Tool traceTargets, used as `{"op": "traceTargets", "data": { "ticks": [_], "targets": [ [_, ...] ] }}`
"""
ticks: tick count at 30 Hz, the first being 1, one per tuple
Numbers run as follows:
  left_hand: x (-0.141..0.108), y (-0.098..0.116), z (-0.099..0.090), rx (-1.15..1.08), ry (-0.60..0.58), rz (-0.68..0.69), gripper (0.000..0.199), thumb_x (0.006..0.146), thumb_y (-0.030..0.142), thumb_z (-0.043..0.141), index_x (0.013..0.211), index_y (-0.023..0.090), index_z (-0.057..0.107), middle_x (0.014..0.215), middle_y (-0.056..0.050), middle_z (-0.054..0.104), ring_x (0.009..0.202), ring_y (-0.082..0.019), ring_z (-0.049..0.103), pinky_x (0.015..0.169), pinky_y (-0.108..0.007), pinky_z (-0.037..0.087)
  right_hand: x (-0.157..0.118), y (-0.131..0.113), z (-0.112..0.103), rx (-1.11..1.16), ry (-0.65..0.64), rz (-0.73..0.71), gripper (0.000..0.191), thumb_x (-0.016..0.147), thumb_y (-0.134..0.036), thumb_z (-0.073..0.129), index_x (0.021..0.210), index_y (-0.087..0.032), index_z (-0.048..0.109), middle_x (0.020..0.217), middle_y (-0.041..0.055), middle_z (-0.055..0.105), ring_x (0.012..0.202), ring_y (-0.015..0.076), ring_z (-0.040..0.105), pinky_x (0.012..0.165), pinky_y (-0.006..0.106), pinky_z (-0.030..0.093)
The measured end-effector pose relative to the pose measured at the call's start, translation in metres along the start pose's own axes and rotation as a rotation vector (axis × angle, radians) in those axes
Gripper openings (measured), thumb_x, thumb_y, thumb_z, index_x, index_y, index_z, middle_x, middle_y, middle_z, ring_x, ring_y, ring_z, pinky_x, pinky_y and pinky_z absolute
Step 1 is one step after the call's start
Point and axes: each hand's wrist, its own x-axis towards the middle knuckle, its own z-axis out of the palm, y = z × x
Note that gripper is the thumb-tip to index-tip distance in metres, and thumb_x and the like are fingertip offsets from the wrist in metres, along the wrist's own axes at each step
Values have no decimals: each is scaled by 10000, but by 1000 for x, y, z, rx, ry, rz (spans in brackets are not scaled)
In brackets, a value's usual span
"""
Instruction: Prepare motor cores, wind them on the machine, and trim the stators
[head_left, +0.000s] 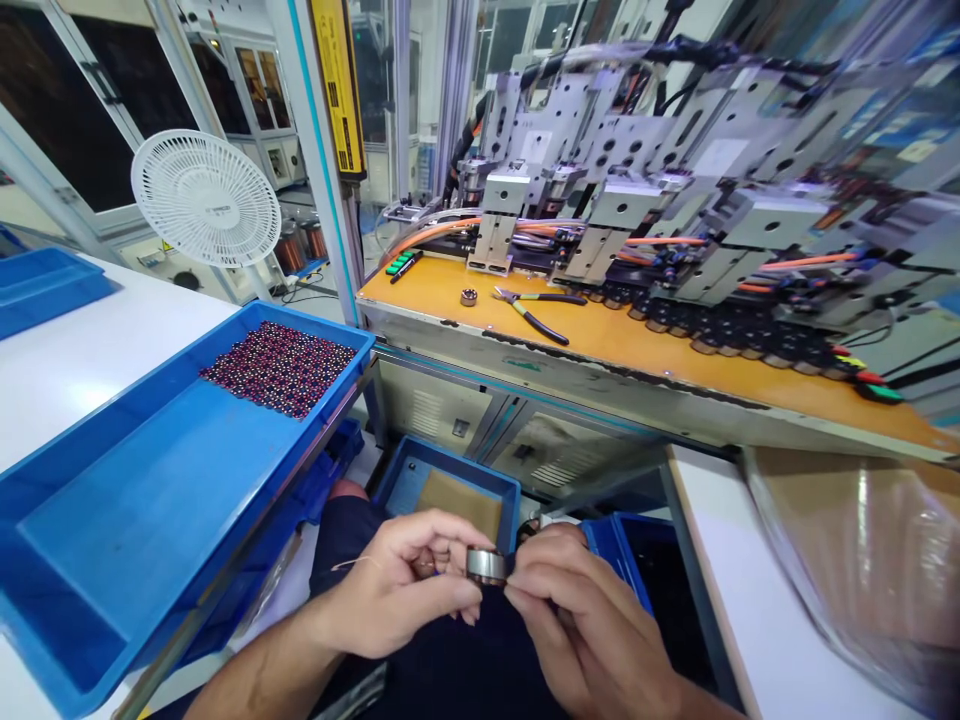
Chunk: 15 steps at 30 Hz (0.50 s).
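A small ring-shaped motor stator (486, 565), with a shiny steel band around its side and copper-coloured edges, is held up in front of my lap. My left hand (405, 585) grips it from the left, thumb below and fingers behind. A thin, light wire (354, 562) sticks out to the left beside that hand. My right hand (585, 610) is closed, its thumb and forefinger pinched at the stator's right edge; whether a wire end is also between them is hidden.
On the orange bench (427, 300) lie another stator (469, 297), cutting pliers (541, 325) and a row of dark-topped stators (705, 340) beneath machine fixtures (622, 200). A blue tray (135, 500) at left holds many small parts (281, 368). A blue bin (442, 455) stands below the bench.
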Motion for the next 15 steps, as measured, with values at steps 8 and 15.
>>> {"op": "traceTargets", "data": {
  "ticks": [8, 15],
  "targets": [
    [5, -3, 2, -164, -32, 229, 292, 738, 153, 796, 1018, 183, 719, 1130, -91, 611, 790, -136, 697, 694, -256, 564, -8, 2, 7, -40, 31, 105, 148, 881, -37, 540, 899, -176, 589, 746, 29, 627, 641, 127, 629, 579, 214, 527],
    [13, -13, 4, -363, -99, 358, 389, 581, 217, 916, 792, 149, 596, 882, -62, 747, 1047, -272, 694, 944, -450, 506, -20, 11, -7, -8, -80, -52, 160, 857, -49, 587, 963, -168, 602, 769, 62, 680, 714, 171, 699, 643, 222, 604]
  ]
}}
